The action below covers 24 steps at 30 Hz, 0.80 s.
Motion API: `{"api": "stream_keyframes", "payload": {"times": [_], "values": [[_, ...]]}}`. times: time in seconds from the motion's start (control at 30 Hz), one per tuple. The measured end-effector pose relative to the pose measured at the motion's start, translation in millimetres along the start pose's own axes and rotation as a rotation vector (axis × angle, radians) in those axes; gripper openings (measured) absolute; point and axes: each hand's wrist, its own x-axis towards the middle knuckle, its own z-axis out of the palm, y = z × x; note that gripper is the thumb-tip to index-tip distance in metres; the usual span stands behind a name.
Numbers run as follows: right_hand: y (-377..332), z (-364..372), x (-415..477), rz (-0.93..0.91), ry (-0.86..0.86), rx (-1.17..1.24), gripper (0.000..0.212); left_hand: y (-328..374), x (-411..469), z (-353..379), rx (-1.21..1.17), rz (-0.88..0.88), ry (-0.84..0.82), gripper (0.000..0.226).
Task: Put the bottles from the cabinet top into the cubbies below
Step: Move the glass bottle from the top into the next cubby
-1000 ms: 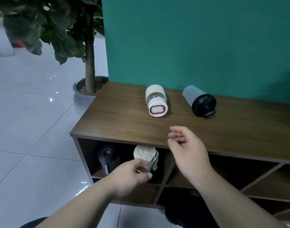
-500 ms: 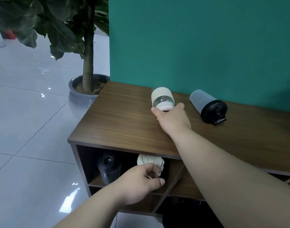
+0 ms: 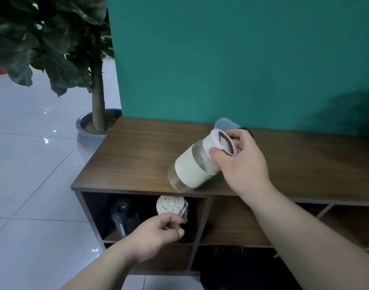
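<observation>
My right hand (image 3: 242, 164) grips the pink lid end of a white-sleeved glass bottle (image 3: 194, 168), which hangs tilted just above the wooden cabinet top (image 3: 133, 160) near its front edge. Behind that hand lies a grey bottle (image 3: 225, 123) with a black lid, mostly hidden. In the upper left cubby stands a cream bottle (image 3: 171, 205), and my left hand (image 3: 158, 231) has its fingers curled on the bottle's lower part. A black bottle (image 3: 123, 216) stands beside it in the same cubby.
A green wall (image 3: 242, 59) backs the cabinet. A potted plant (image 3: 89, 130) stands on the tiled floor at the cabinet's left end. The cubby (image 3: 231, 222) right of the divider shows bare wood. A dark object (image 3: 238, 268) fills the lower middle cubby.
My right hand reached the white bottle lying on the top, took its lid end and lifted it forward toward the front edge. My left hand stayed at the cream bottle.
</observation>
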Motion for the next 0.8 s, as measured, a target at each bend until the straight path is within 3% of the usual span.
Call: {"api": "stream_keyframes", "payload": {"times": [0.17, 0.33, 0.47, 0.7, 0.8], "values": [[24.1, -55.4, -37.0, -0.052, -0.171, 0.127, 0.042, 0.5, -2.9, 19.8, -0.038, 0.047, -0.15, 0.078], [84.3, -67.9, -61.0, -0.038, -0.358, -0.059, 0.067, -6.3, 22.3, 67.3, 0.024, 0.064, -0.3, 0.09], [137.4, -57.3, -64.4, -0.022, -0.445, -0.175, 0.077, -5.0, 49.0, 112.1, 0.194, 0.121, -0.277, 0.091], [195.2, -47.7, -36.2, 0.051, -0.522, -0.221, 0.095, -28.6, 97.2, 148.0, 0.112, 0.11, -0.197, 0.077], [210.6, -41.5, -18.7, 0.06, -0.574, -0.268, 0.082, -35.0, 117.1, 152.0, 0.097, 0.113, -0.118, 0.071]]}}
